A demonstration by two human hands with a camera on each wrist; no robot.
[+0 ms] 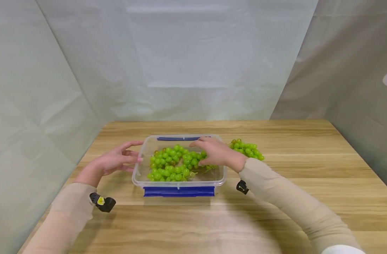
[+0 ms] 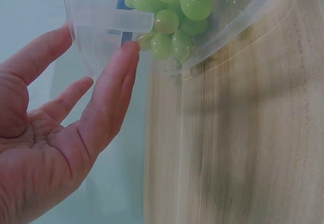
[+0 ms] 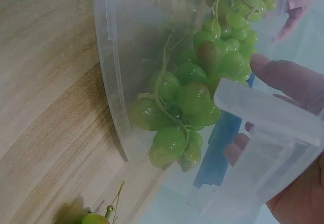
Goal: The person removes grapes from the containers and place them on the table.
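A clear plastic container [image 1: 138,169] with blue clips [image 1: 179,191] stands on the wooden table [image 1: 276,197]. A bunch of green grapes [image 1: 168,166] lies in it. My left hand [image 1: 117,160] is open beside the container's left wall [image 2: 101,26], with straight fingertips [image 2: 126,57] touching it. Grapes [image 2: 172,11] show through the plastic there. My right hand [image 1: 217,153] reaches over the right rim and rests on the grapes, fingers fairly straight. Its thumb [image 3: 288,79] lies against the grapes [image 3: 187,97] behind the wall [image 3: 126,57]. A second bunch [image 1: 247,149] lies on the table just right of the container.
Pale fabric walls [image 1: 193,60] close in the table at the back and both sides. Bare wood stretches in front of the container and to the right. A grape of the outside bunch [image 3: 96,218] shows at the bottom of the right wrist view.
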